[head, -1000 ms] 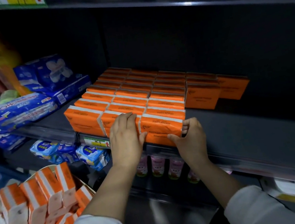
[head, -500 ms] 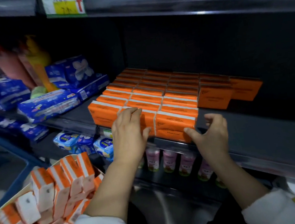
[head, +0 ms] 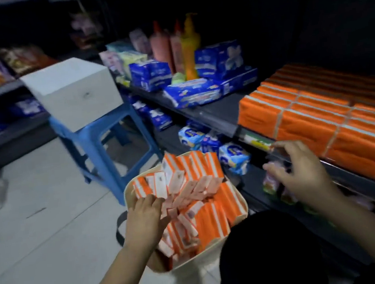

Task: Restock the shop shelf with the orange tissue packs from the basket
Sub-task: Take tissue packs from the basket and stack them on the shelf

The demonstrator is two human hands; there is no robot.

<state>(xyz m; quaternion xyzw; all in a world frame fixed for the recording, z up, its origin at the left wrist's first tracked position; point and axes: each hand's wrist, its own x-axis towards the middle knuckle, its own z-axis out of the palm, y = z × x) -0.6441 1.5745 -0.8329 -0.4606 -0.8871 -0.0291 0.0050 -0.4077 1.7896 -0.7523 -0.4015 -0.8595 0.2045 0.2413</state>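
A cream basket (head: 191, 269) sits low in the middle, packed with several orange-and-white tissue packs (head: 209, 218), some upright and some loose on top. My left hand (head: 144, 219) reaches into its left side, and its bent fingers touch the loose packs without clearly gripping one. On the dark shelf (head: 214, 115) at the right, rows of orange tissue packs (head: 319, 122) lie tight together up to the front edge. In front of that edge my right hand (head: 302, 175) hovers with spread fingers and holds nothing.
A blue plastic stool (head: 103, 149) carrying a grey-white box (head: 71, 92) stands on the tiled floor (head: 38, 217) left of the basket. Blue tissue packs (head: 190, 92) and coloured bottles (head: 182, 44) fill the shelf's left part. Small blue-white packs (head: 232, 157) lie on the shelf below.
Both hands have left the front row of packs on the shelf. My left hand dropped into the basket, my right hand pulled back. The view swung left and down.
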